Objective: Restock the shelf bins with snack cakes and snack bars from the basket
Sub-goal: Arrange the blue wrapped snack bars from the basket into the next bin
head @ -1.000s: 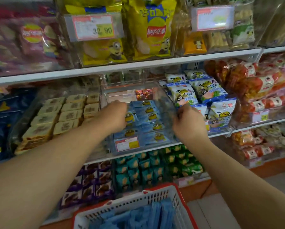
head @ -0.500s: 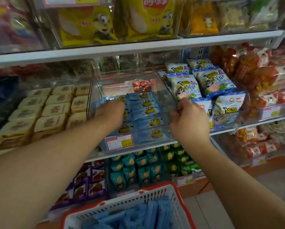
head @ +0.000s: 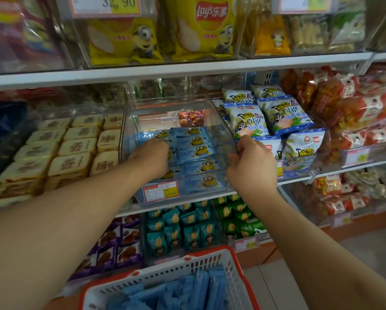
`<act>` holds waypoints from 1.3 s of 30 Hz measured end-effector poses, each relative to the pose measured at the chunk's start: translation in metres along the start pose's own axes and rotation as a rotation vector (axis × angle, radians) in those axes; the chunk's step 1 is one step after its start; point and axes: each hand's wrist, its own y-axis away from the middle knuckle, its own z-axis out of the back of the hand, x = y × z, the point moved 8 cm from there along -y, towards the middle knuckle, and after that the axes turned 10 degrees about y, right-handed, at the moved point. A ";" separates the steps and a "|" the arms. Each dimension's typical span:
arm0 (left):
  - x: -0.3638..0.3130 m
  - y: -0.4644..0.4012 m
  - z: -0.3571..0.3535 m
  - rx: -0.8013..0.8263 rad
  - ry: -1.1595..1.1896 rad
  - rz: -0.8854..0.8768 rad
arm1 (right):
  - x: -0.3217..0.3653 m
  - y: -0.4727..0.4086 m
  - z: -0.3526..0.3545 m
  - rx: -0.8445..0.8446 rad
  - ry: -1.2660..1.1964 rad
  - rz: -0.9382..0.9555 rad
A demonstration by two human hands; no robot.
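Shop shelving fills the view, and we're at the middle shelf [head: 187, 199], where a clear bin [head: 221, 139] holds blue snack packs [head: 195, 152] in rows. Compared with a second ago, the view has closed in and dropped slightly, while both hands sit much where they were. The left hand [head: 151, 156] is down inside the bin, fingers curled onto the packs, pressing them into line; whether it pinches one I cannot tell. The right hand [head: 251, 166] grips the bin's right wall, steadying it. So this looks like tidying rather than loading. Below, the red-rimmed basket [head: 210, 261] has plenty of blue packs [head: 187, 291] waiting, so restocking seems far from finished.
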 end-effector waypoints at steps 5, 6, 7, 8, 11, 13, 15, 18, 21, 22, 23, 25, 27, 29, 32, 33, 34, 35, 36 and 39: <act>-0.008 0.034 0.021 -0.027 0.297 -0.025 | 0.003 0.003 0.006 0.066 0.010 0.002; -0.011 0.043 0.027 -0.050 0.351 -0.052 | 0.004 0.003 0.006 0.095 0.009 0.010; -0.015 0.054 0.034 -0.077 0.388 -0.086 | 0.005 0.004 0.008 0.125 0.000 0.017; -0.019 0.068 0.041 -0.105 0.412 -0.123 | 0.007 0.005 0.011 0.147 -0.015 0.021; -0.023 0.114 0.054 -0.200 0.444 -0.230 | 0.011 0.019 0.030 0.150 -0.111 -0.004; -0.018 0.149 0.055 -0.234 0.462 -0.252 | 0.015 0.040 0.042 0.127 -0.126 0.017; -0.007 0.180 0.045 -0.220 0.489 -0.236 | 0.021 0.066 0.044 0.140 -0.098 0.063; 0.020 0.219 0.003 -0.125 0.513 -0.169 | 0.024 0.116 0.019 0.277 -0.074 0.087; 0.059 0.252 -0.063 -0.013 0.448 -0.042 | 0.020 0.177 -0.031 0.469 -0.029 0.066; 0.076 0.262 -0.089 0.028 0.415 0.014 | 0.017 0.197 -0.052 0.533 -0.009 0.064; 0.092 0.271 -0.115 0.065 0.382 0.064 | 0.014 0.218 -0.073 0.602 0.006 0.061; 0.126 0.287 -0.163 0.117 0.326 0.143 | 0.010 0.254 -0.114 0.739 0.032 0.042; 0.162 0.300 -0.205 0.166 0.290 0.254 | 0.012 0.286 -0.152 0.861 0.073 0.046; 0.196 0.309 -0.242 0.201 0.313 0.401 | 0.020 0.313 -0.186 0.952 0.081 0.066; 0.215 0.315 -0.281 0.213 0.602 0.515 | 0.040 0.347 -0.231 1.087 0.090 0.097; 0.217 0.315 -0.291 0.235 0.643 0.532 | 0.047 0.356 -0.245 1.132 0.110 0.110; 0.219 0.315 -0.296 0.255 0.624 0.543 | 0.053 0.365 -0.259 1.165 0.132 0.114; 0.220 0.314 -0.303 0.282 0.595 0.558 | 0.058 0.374 -0.271 1.192 0.150 0.102; 0.220 0.313 -0.304 0.297 0.570 0.580 | 0.061 0.382 -0.283 1.218 0.161 0.088; 0.216 0.312 -0.300 0.337 0.508 0.592 | 0.069 0.401 -0.306 1.212 0.213 0.060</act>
